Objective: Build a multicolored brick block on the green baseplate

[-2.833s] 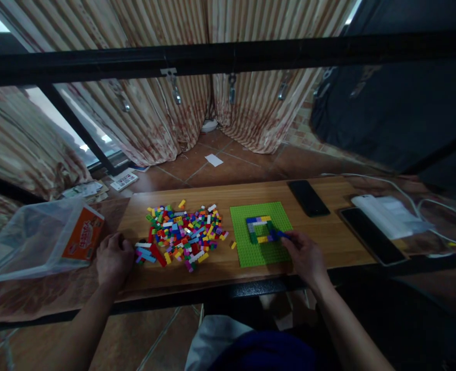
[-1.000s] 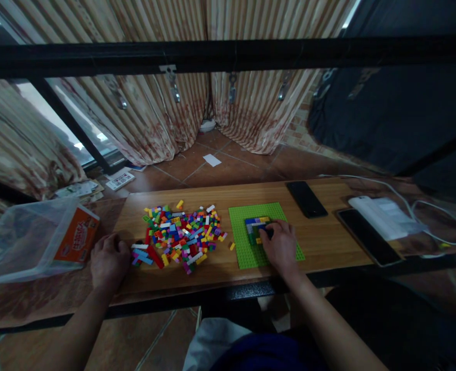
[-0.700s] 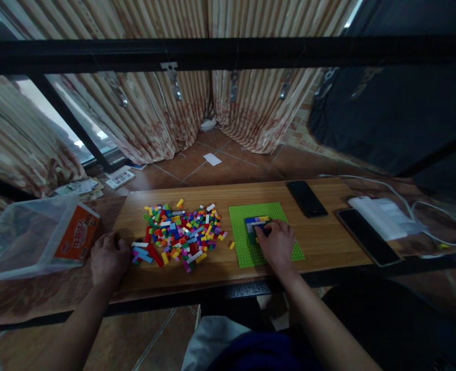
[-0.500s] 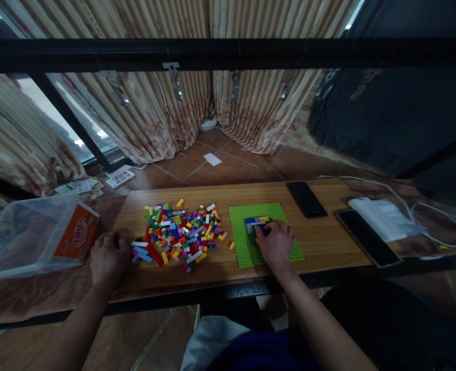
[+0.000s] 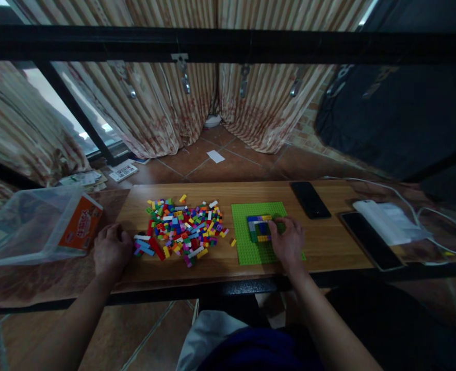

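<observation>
A small, roughly rectangular build of toy building bricks (image 5: 253, 230), in blue, grey, green and yellow, stands on a green baseplate (image 5: 243, 252). My right hand (image 5: 289, 241) is at its right side, thumb and index finger bent together on a building brick that they mostly hide. To the left spreads a loose pile of colourful bricks (image 5: 191, 229). My left hand (image 5: 112, 252) rests by the board's left end, next to a few blue and white bricks (image 5: 145, 245). Its fingers are loosely curved with the thumb apart, and nothing shows in it.
A clear plastic box (image 5: 27, 226) with an orange label stands left of my left hand. Right of the baseplate lie a black phone (image 5: 310, 200), a second phone (image 5: 371, 241), a white packet (image 5: 386, 221) and a white cable (image 5: 390, 189). A black bar (image 5: 228, 46) crosses beyond the board.
My right hand has shifted slightly right over the baseplate, uncovering more of the brick build. My left hand stays in place. The whole view has tilted a little.
</observation>
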### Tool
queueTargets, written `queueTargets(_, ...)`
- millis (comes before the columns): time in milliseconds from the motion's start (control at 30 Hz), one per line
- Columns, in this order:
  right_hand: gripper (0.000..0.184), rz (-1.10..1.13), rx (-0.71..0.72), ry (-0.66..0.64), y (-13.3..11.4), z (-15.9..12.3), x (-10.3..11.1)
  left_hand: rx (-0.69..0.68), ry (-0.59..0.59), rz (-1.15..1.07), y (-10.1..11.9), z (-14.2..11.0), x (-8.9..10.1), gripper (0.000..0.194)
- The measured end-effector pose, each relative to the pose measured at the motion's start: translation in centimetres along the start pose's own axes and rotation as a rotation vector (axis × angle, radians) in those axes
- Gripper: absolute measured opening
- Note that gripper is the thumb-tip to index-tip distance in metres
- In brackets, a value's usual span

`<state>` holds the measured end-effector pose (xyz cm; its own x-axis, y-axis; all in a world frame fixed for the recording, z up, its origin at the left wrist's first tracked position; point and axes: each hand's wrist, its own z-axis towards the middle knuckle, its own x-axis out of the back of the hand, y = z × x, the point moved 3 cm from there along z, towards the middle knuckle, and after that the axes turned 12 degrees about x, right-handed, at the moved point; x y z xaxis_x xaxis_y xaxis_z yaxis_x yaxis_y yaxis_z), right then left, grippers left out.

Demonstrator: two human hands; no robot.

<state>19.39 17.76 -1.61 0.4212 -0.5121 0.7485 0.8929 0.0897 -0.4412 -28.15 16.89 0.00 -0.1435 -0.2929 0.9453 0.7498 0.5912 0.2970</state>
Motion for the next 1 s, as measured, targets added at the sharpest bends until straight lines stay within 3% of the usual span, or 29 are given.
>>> queueTargets(267, 0.059, -0.076, -0.059, -0.071, -0.2, -0.2, -0.8, -0.002, 0.0, 0.007, 0.0, 0.0, 0.0, 0.048)
queueTargets(1000, 0.059, -0.052, -0.051, -0.122, -0.1, 0.2, -1.3, -0.006, 0.01, 0.01, 0.0, 0.1, -0.3, 0.049)
